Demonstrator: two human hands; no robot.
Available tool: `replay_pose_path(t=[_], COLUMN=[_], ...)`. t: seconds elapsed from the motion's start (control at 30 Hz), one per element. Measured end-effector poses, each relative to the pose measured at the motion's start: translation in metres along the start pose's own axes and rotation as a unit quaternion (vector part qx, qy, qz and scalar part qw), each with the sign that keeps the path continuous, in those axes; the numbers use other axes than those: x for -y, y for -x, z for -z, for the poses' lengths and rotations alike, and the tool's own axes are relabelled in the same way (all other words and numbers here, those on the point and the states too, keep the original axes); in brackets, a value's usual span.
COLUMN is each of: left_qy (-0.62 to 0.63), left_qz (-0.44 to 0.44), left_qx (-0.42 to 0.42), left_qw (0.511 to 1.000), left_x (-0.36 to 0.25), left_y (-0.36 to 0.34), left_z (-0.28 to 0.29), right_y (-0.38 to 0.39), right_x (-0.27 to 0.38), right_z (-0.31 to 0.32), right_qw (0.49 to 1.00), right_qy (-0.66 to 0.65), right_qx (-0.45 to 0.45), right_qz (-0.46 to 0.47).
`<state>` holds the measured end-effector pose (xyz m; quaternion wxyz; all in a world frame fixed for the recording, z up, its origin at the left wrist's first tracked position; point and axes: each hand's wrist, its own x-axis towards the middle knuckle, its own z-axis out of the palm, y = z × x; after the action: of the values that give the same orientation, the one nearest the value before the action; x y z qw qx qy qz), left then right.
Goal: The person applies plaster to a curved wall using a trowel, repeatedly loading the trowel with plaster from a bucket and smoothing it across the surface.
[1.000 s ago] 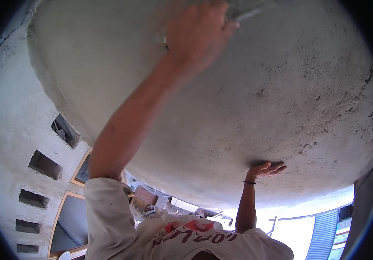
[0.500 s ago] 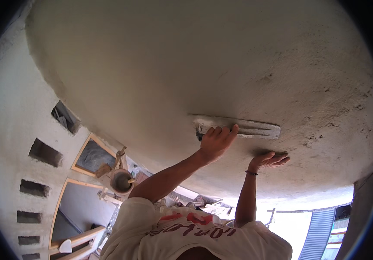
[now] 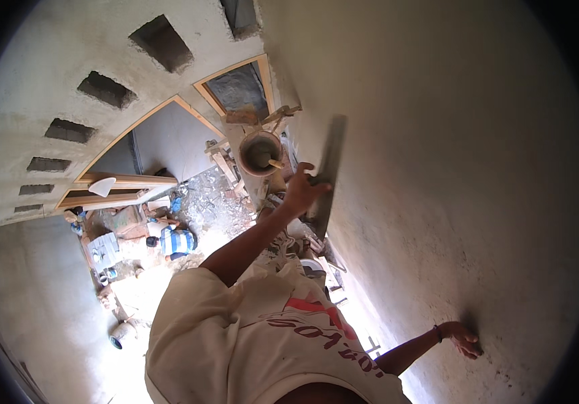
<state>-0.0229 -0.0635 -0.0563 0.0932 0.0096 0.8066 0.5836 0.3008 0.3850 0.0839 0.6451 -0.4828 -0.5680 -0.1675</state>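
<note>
My left hand (image 3: 303, 192) is closed around a long plastering trowel (image 3: 332, 148), whose blade is turned edge-on and smeared by motion. Beside the blade rises the smooth grey plastered wall (image 3: 404, 135); whether blade and wall touch I cannot tell. My right hand (image 3: 461, 339), a dark bracelet at its wrist, leans on the wall at the lower right with nothing in it, fingers apart and slightly bent. Just left of the trowel is a round bucket (image 3: 258, 172) holding dark grey material and a tool with a yellowish handle.
Rough boards (image 3: 225, 167) stand by the bucket. On the left wall are several rectangular holes (image 3: 161, 44) and wooden-framed openings (image 3: 188, 108). Far below, a person in a blue-and-white striped shirt (image 3: 178, 241) is among scattered materials and a tipped drum (image 3: 122, 334).
The view has swung left toward the bucket and floor. My left hand has brought the trowel from lying flat on the wall to edge-on near the bucket. My right hand remains at the wall.
</note>
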Motion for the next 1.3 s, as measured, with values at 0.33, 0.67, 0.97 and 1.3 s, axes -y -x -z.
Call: replay_pose_path(t=[0.33, 0.67, 0.97, 1.3], left_qy=[0.402, 0.29, 0.141, 0.079], left_qz=[0.334, 0.431, 0.326, 0.087], left_qx=[-0.223, -0.303, -0.276, -0.323], left_qw=[0.823, 0.799, 0.893, 0.939], left_x=[0.27, 0.483, 0.649, 0.685], left_y=[-0.1, -0.209, -0.286, -0.31], left_z=[0.135, 0.121, 0.103, 0.085], right_y=[0.149, 0.654, 0.914, 0.943], right_x=[0.039, 0.162, 0.276, 0.268], right_z=[0.058, 0.018, 0.011, -0.008], right_qw=[0.946, 0.39, 0.363, 0.235], right_qy=[0.04, -0.277, -0.225, -0.289], right_qx=[0.319, 0.877, 0.806, 0.84], right_qz=[0.032, 0.049, 0.41, 0.394])
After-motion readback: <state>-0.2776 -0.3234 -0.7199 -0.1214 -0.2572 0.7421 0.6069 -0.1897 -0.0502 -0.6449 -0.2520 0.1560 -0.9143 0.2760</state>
